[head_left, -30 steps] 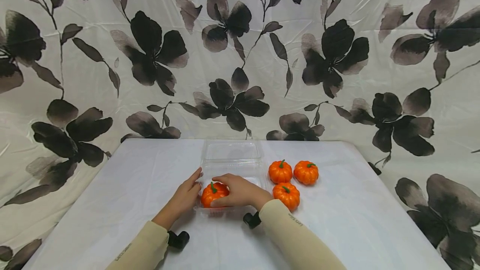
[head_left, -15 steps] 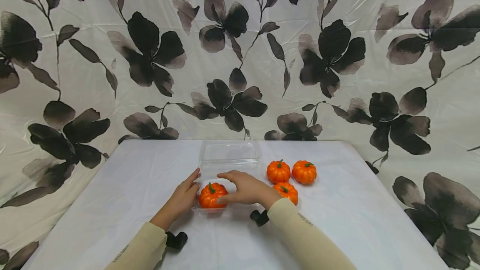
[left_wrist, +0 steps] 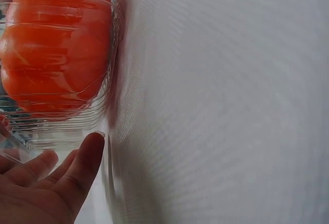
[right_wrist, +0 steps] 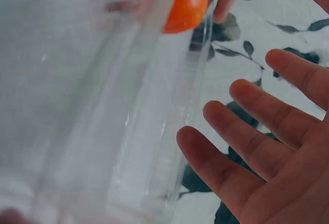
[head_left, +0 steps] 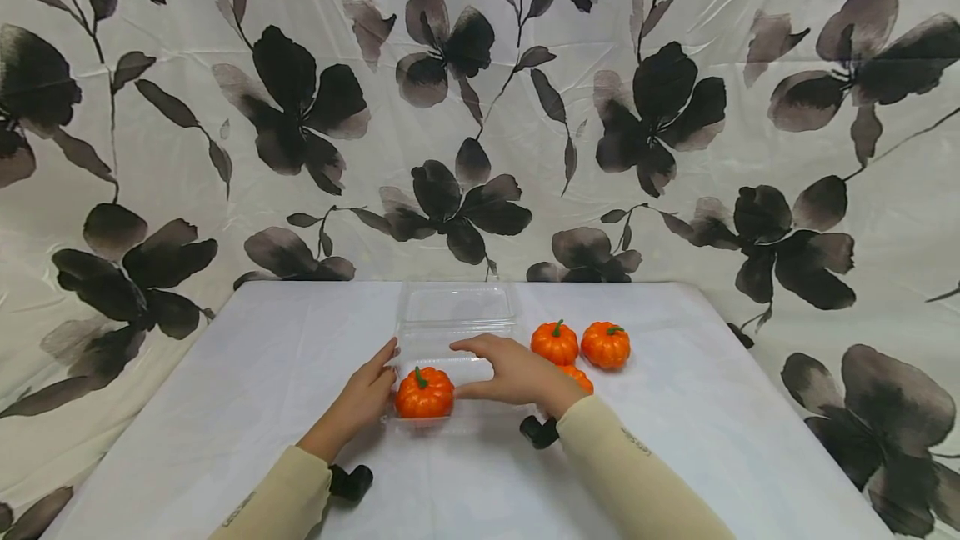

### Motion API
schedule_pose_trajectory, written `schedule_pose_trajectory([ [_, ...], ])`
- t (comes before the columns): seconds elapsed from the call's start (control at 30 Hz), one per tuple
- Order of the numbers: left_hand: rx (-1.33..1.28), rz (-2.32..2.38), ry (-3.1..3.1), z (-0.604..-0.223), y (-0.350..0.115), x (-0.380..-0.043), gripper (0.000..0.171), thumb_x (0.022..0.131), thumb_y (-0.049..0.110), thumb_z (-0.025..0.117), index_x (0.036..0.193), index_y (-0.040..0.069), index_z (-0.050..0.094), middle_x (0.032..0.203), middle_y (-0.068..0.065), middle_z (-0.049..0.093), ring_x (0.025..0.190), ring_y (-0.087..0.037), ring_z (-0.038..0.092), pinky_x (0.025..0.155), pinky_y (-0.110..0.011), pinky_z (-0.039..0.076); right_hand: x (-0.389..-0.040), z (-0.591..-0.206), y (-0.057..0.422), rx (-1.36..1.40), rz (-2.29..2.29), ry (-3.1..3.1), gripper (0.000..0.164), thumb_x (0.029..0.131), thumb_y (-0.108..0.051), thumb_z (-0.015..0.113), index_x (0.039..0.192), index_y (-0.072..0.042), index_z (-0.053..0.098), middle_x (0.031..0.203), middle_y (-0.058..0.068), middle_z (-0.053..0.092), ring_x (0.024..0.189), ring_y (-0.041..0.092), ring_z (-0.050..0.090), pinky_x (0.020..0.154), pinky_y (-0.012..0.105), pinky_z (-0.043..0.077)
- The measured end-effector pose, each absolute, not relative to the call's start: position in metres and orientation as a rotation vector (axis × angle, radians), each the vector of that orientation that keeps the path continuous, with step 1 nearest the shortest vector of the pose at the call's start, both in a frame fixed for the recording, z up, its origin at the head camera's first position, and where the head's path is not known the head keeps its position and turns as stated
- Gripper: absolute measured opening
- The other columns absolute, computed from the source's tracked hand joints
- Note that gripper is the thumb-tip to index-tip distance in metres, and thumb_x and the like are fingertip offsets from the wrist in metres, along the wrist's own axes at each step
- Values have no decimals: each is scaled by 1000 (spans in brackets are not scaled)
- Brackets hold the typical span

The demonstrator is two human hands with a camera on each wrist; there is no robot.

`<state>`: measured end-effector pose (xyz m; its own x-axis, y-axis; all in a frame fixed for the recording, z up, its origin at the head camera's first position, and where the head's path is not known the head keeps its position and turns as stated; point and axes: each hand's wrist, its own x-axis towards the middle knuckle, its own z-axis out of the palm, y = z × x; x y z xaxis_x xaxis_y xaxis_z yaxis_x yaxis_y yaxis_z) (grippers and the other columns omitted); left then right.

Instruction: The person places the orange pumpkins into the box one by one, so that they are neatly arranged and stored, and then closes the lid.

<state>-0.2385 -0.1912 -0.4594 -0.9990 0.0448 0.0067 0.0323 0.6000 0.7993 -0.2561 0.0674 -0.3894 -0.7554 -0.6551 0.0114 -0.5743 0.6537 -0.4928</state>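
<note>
One small orange pumpkin (head_left: 424, 394) with a green stem sits in the front left of a clear plastic clamshell container (head_left: 471, 370). My left hand (head_left: 360, 394) rests along the container's left side, fingers extended; in the left wrist view its fingertips are right at the ribbed wall, with the pumpkin (left_wrist: 56, 49) showing through the plastic. Just right of the pumpkin, my right hand (head_left: 517, 373) hovers over the container with thumb and fingers spread and nothing between them. The right wrist view shows its straight fingers (right_wrist: 247, 147) beside the clear wall.
Several more things stand about: two pumpkins, one (head_left: 554, 343) nearer the container and one (head_left: 606, 346) to its right, plus a third (head_left: 579, 377) partly hidden behind my right wrist. The container's lid (head_left: 457, 304) lies folded back toward the far edge of the white table (head_left: 300, 332).
My right hand has let go of the pumpkin in the container and moved right, its fingers spreading. The left hand stays at the container's left side.
</note>
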Motion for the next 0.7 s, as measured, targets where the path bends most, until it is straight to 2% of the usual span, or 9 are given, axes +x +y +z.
schedule_pose_trajectory([
  [0.33,63,1394,2790,-460,-191,-239,59,98,17,33,156,12,19,154,-16,36,129,-35,51,103,-52,45,-255,-385,91,-918,-759,2698,74,80,-65,64,144,-34,44,145,-9,48,129,19,49,105,44,44],
  [0.7,54,1388,2784,-460,-191,-239,60,98,17,33,156,12,19,155,-16,36,129,-35,51,104,-52,44,-253,-381,116,-849,-769,2734,72,80,-64,65,143,-34,46,144,-7,48,128,21,50,103,47,46],
])
